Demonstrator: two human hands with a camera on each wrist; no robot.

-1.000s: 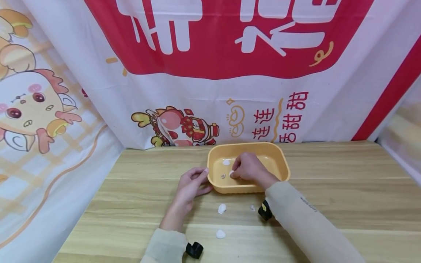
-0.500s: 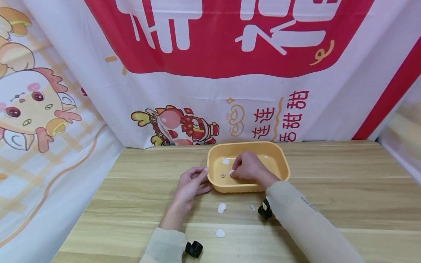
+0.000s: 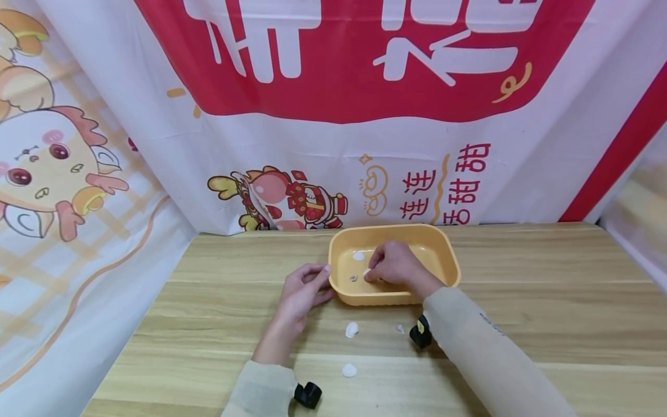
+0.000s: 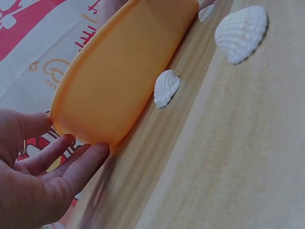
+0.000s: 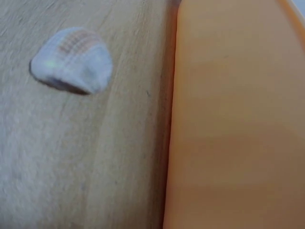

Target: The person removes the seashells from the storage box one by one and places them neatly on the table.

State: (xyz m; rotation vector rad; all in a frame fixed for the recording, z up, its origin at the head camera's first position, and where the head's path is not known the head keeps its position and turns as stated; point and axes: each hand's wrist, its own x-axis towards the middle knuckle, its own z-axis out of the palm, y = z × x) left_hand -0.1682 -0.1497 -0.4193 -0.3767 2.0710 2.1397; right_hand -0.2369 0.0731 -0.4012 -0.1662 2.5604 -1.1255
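A yellow plastic tub (image 3: 443,255) stands mid-table. My right hand (image 3: 392,265) reaches into it, fingers curled, and pinches a small white shell (image 3: 366,272) just above the tub floor. Another white shell (image 3: 358,255) and a small grey piece (image 3: 353,278) lie inside the tub. My left hand (image 3: 304,288) rests against the tub's left near corner; its fingers (image 4: 81,164) lie straight along the tub wall (image 4: 119,71). Three shells lie on the table in front of the tub (image 3: 351,329) (image 3: 349,370) (image 3: 399,329). The right wrist view shows one shell (image 5: 71,59) beside the tub wall (image 5: 233,119), no hand.
The wooden table (image 3: 547,301) runs wide to both sides. A printed red and white cloth (image 3: 333,145) hangs close behind the tub and along the left edge. In the left wrist view, shells (image 4: 166,88) (image 4: 240,32) lie near the tub.
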